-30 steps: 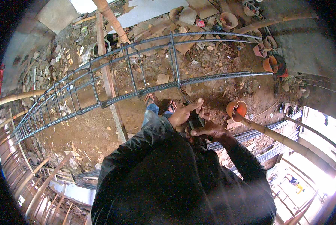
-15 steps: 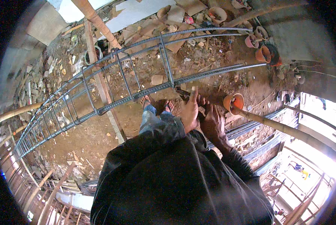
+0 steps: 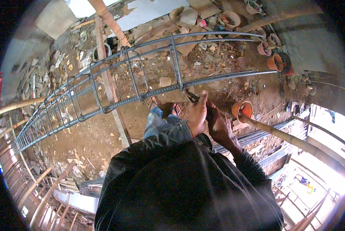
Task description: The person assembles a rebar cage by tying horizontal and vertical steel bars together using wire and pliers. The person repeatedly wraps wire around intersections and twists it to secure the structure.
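Dark metal pincers (image 3: 192, 96) point up and left toward the rebar cage (image 3: 126, 99), their jaws close below its near bar by the last stirrup. My left hand (image 3: 197, 116) is closed at the handles, thumb up. Against it, my right hand (image 3: 218, 125) is also closed, its fingers curled around the handle end and partly hidden by the left. The cage is a long frame of ribbed bars with several rectangular stirrups, running from the far left toward the upper right. Its right end has bare bars without stirrups.
An orange bucket (image 3: 242, 111) stands right of my hands, a bamboo pole (image 3: 280, 129) beside it. A wooden plank (image 3: 113, 92) passes under the cage. Bundled steel bars (image 3: 253, 138) lie at right. More buckets (image 3: 275, 62) line the grey wall. Rubble covers the dirt floor.
The view has shifted slightly, so the cage and buckets sit a little differently in the picture. Both hands stay together at the pincers, whose jaws now show more plainly below the bar.
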The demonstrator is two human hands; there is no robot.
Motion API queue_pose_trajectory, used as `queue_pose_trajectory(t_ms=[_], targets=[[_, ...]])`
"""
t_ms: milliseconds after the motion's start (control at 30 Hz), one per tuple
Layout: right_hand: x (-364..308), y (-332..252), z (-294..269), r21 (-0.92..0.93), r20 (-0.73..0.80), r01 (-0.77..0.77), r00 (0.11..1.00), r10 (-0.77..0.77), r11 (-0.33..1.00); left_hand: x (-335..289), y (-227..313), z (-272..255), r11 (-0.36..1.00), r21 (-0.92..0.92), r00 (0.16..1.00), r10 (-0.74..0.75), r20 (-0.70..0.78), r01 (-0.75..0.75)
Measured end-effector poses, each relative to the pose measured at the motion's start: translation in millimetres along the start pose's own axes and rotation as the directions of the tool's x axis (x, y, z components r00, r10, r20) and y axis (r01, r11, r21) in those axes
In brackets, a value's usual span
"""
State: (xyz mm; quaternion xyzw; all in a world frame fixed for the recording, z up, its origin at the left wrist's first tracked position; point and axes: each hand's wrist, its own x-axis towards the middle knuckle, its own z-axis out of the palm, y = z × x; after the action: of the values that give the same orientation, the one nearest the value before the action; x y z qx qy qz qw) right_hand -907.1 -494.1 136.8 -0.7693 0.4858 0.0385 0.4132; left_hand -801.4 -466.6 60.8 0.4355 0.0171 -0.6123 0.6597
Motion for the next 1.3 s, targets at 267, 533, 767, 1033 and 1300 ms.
queue_pose_trajectory(t_ms=[267,533,767,1033,1300], targets=[[2,-4,-21,-0.043,0.136,0.152,0.980,-0.145,0.988,-16,45,-16,0.932,-0.086,0.915,-0.325,0.239,0.353],[13,6,-23,0.213,0.533,-0.157,0.846,0.020,0.964,16,10,-72,0.890,0.090,0.814,-0.447,0.371,0.448],[22,37,-13,0.515,0.742,-0.418,0.655,-0.144,0.749,10,10,-54,0.980,0.066,0.868,-0.199,0.456,0.189],[2,8,-22,0.002,0.250,0.036,0.968,-0.036,0.999,-2,30,-7,0.971,-0.137,0.953,-0.159,0.257,0.198],[-7,58,33,-0.474,-0.311,0.026,0.930,-0.195,0.880,-5,25,24,0.938,-0.273,0.962,-0.252,-0.108,0.215]])
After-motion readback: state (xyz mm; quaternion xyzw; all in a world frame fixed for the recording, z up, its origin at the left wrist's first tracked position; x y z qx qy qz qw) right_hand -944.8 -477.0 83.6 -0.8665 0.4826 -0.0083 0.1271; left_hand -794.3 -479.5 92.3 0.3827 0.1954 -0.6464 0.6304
